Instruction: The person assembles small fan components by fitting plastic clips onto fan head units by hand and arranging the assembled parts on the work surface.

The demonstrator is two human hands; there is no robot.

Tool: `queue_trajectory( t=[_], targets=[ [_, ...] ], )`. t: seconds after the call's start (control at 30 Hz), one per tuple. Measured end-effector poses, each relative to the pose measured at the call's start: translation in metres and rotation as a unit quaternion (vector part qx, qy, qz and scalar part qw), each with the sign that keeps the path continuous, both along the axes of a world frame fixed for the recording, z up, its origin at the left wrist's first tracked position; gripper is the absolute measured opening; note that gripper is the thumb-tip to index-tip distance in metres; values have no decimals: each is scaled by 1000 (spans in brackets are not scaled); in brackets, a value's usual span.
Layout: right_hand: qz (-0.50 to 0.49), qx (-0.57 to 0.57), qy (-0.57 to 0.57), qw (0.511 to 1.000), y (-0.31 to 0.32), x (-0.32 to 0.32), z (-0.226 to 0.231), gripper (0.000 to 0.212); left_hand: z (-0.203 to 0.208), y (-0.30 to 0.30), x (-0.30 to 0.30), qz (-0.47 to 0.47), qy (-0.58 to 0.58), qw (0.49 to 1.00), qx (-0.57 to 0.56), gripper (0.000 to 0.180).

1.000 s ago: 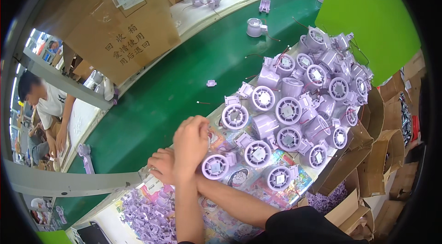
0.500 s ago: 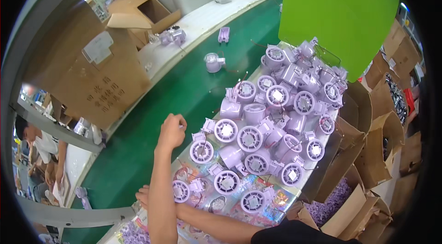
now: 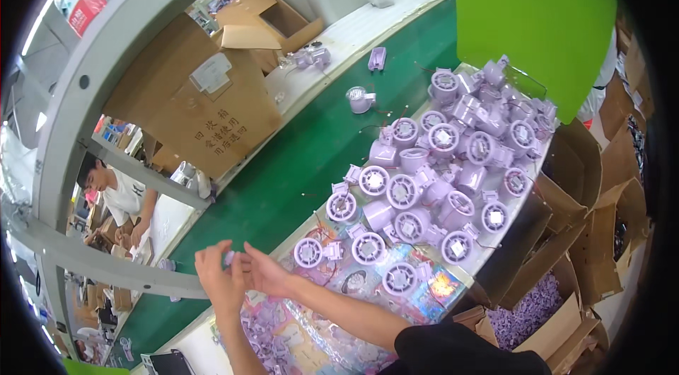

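Observation:
My left hand (image 3: 218,277) is raised over the near edge of the belt, beside the grey metal frame. A small purple plastic part (image 3: 230,257) shows at its fingertips; its exact shape is too small to tell. Close by on the right, my right hand (image 3: 263,273) has its thumb apart from its half-bent fingers, and I see nothing held in it. Below both hands lies a heap of small purple plastic parts (image 3: 265,336). To the right, many round purple fan-like housings (image 3: 403,192) with thin wires cover the worktop, some piled up at the far end.
A green conveyor belt (image 3: 283,184) runs past the worktop, carrying a purple housing (image 3: 360,100) and a purple piece (image 3: 377,59). Cardboard boxes (image 3: 205,102) stand beyond it. A green panel (image 3: 534,28) and open cartons (image 3: 566,304) are at right. Another person (image 3: 124,194) works at far left.
My left hand has come back from over the belt to beside my right hand, now with the small purple part. My arms no longer cross. The view has swung left.

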State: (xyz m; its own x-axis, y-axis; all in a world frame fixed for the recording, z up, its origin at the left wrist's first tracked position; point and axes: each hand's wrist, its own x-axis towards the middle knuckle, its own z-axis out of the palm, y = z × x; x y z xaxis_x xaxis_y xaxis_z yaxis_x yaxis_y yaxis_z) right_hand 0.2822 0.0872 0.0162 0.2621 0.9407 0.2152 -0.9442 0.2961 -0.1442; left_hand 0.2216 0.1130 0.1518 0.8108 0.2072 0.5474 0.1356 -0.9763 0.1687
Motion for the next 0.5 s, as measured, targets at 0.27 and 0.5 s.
queue_trajectory(
  t=[0.27,0.5],
  targets=[
    [-96,-192,72,974,-165,-66,18,24,-34,-82,-72,-124,24,986,-110,21],
    [-341,-351,172,855,-466,-118,-52,27,-178,-103,-90,14,-36,943,-329,10]
  ],
)
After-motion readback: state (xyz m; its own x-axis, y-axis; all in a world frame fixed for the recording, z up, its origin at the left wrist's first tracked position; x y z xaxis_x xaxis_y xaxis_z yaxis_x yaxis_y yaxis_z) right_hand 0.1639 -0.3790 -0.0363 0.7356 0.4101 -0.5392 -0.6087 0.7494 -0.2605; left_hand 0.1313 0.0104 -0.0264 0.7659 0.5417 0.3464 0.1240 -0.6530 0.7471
